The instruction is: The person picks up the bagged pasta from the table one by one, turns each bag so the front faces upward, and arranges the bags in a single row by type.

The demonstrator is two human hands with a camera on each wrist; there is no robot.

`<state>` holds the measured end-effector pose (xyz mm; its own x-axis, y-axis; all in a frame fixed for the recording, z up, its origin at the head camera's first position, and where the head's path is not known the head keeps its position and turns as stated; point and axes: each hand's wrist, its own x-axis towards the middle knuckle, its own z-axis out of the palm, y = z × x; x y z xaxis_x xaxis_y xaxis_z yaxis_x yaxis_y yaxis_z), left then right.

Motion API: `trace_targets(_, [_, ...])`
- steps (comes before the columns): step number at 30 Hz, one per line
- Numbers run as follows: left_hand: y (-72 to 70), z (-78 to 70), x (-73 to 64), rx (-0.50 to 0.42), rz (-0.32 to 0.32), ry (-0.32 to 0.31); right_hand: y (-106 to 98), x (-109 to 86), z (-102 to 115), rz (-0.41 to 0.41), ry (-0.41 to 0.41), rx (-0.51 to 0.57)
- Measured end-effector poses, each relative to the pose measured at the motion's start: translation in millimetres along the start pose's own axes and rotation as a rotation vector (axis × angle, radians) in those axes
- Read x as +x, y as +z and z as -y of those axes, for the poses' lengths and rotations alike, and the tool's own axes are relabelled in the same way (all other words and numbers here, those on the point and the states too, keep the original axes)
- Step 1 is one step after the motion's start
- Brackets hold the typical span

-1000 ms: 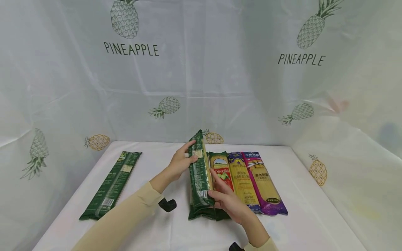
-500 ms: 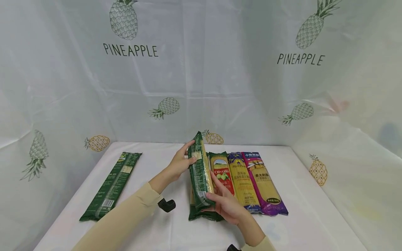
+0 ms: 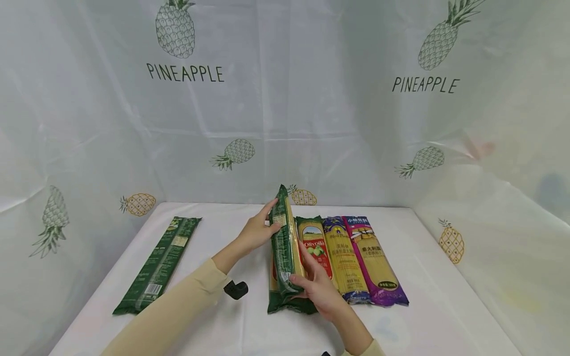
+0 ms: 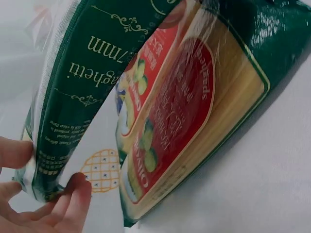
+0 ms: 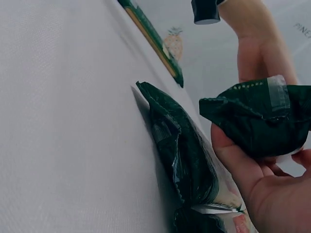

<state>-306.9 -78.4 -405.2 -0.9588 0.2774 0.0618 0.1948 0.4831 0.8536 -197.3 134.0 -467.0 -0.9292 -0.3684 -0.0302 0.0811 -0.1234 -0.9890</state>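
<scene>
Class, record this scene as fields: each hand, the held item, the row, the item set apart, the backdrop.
Left hand: grips far end of held pack
Right hand: grips near end
Held item: green, raised above table
Row: two green packs, blue-yellow pack, purple pack
Set apart: lone green pack, far left
Backdrop: pineapple-print cloth

Left hand (image 4: 53, 208) gripping green spaghetti packet (image 4: 73, 92), red-labelled packets (image 4: 182, 102) beyond, seemingly two
</scene>
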Motion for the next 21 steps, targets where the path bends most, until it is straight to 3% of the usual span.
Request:
trace_targets(9, [4.3,-4.0,0.1,0.166,-0.037,0.116,10.8,-1.2,6.9,-0.101,-0.041,-0.125])
trace_targets(16, [9.2,-2.3,0.3,0.147,-0.066,0.187,15.8,-0.6,11.7,-0.103,-0.067,-0.227])
trace_targets(21, [11.5,-1.1,-0.3,0.084,-0.074,0.146,15.8,-1.3,13.0,-0.101,-0.067,-0.267])
